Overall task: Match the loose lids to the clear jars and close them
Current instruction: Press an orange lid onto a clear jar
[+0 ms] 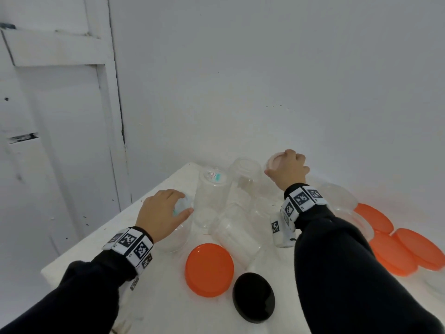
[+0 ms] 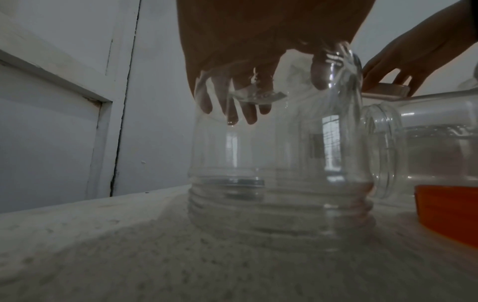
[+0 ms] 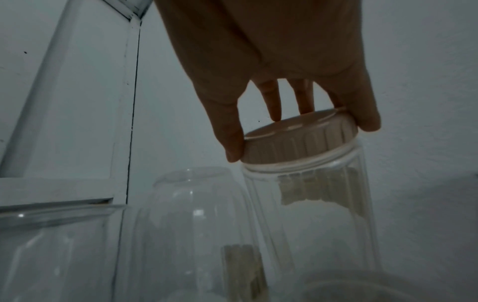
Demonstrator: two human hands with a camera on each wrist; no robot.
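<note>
At the table's back right, my right hand (image 1: 281,165) (image 3: 301,132) grips a pale beige ribbed lid (image 1: 274,160) (image 3: 297,143) from above. The lid sits on the mouth of a tall ribbed clear jar (image 3: 318,214). At the left, my left hand (image 1: 185,204) (image 2: 276,90) grips the upturned base of a clear jar (image 1: 174,235) (image 2: 279,163) that stands mouth-down, its threads on the table. An orange lid (image 1: 209,270) (image 2: 450,208) and a black lid (image 1: 253,297) lie loose near the front.
Between my hands, two clear jars (image 1: 213,196) (image 1: 245,174) stand and one (image 1: 238,235) lies on its side. Three more orange lids (image 1: 407,251) and clear containers (image 1: 342,196) crowd the right side. The white table (image 1: 168,300) ends close at the left, by a white door (image 1: 60,141).
</note>
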